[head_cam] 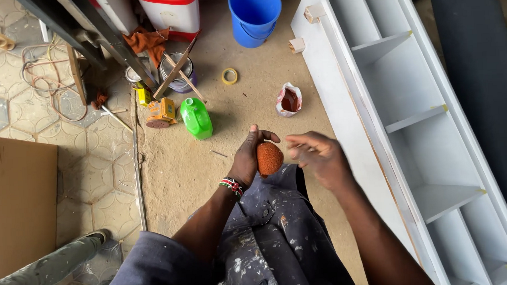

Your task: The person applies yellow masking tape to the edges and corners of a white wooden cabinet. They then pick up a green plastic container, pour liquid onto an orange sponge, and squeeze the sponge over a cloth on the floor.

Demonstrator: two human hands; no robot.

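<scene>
Sandy concrete floor (251, 91) spreads beneath everything, with the white shelf unit (412, 124) lying flat as the biggest thing on it. Left of the shelf unit, near its top end, stands a blue bucket (255, 14); farther left lie a green jug (196, 117) and a small roll of tape (229, 76). Just left of the shelf unit's long side, the left hand (247, 157) grips a rust-coloured wad (269, 158) of abrasive or sponge. It looks light, soft and squashy, best cupped around its middle. The right hand (318, 157) hovers beside it, fingers loose, holding nothing.
</scene>
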